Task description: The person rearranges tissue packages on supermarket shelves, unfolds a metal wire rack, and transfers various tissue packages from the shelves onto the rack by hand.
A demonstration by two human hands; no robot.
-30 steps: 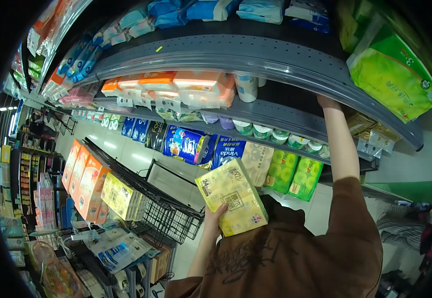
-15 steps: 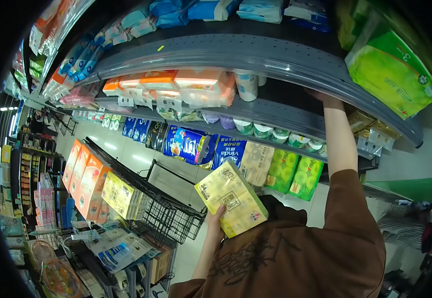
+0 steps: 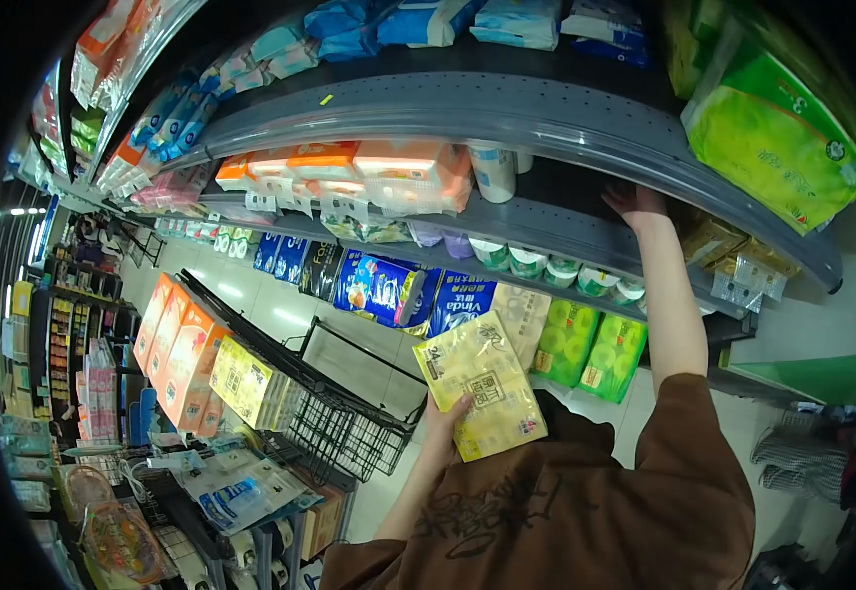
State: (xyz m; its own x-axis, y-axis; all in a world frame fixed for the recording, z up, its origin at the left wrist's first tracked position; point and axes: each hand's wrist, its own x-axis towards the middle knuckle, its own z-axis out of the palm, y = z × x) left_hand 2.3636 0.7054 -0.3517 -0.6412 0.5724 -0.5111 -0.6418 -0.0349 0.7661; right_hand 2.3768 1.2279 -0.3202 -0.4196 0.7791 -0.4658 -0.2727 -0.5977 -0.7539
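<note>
My left hand (image 3: 445, 429) grips the lower left edge of a yellow tissue pack (image 3: 485, 387), held in front of my brown top. My right hand (image 3: 635, 204) reaches into the middle shelf (image 3: 566, 228), under the upper shelf's edge. Its fingers are spread apart, and no item shows in them. A white roll pack (image 3: 492, 172) stands on that shelf to the left of the hand, and gold-brown packs (image 3: 711, 239) lie to its right.
Orange tissue packs (image 3: 410, 167) sit farther left on the middle shelf. Green roll packs (image 3: 614, 356) are below. A black wire rack (image 3: 335, 433) with orange and yellow packs stands at the left. A large green pack (image 3: 777, 133) hangs over the upper right.
My right hand has drawn a little out from under the upper shelf, so its spread fingers now show. The yellow pack in my left hand has shifted slightly right in view.
</note>
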